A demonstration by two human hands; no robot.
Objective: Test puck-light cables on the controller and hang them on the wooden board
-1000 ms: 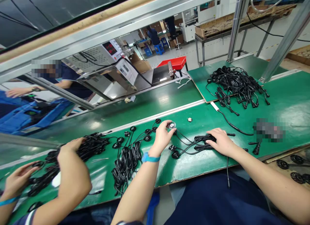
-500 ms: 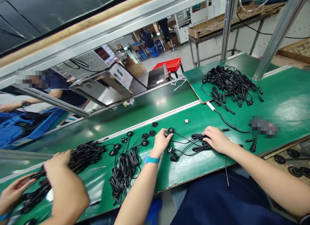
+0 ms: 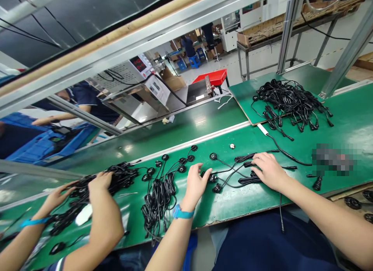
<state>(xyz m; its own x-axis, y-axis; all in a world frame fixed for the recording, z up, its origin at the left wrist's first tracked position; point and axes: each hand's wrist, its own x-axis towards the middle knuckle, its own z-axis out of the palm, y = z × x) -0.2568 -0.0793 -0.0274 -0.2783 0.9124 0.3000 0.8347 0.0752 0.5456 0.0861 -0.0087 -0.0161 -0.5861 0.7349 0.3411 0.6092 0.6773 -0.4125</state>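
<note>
My left hand (image 3: 196,183), with a blue wristband, rests on the green bench (image 3: 233,203), fingers reaching onto small black round puck lights (image 3: 212,178) on thin cables. One puck (image 3: 213,156) lies apart just beyond the fingers. My right hand (image 3: 269,170) lies flat, fingers spread, pressing on coiled black cable bundles (image 3: 247,173). A bundle of black cables with several pucks (image 3: 163,189) lies left of my left hand.
A co-worker's two hands (image 3: 99,183) handle a pile of black cables (image 3: 96,185) at the left. A large heap of black cables (image 3: 291,102) sits on a green board at the back right. A small round silver part (image 3: 232,146) lies on the bench. A conveyor belt (image 3: 175,131) runs behind.
My left hand has set down the puck it held up and moved nearer to the pucks by the cable bundle. My right hand stays on the coils. The co-worker's hands shifted along their pile.
</note>
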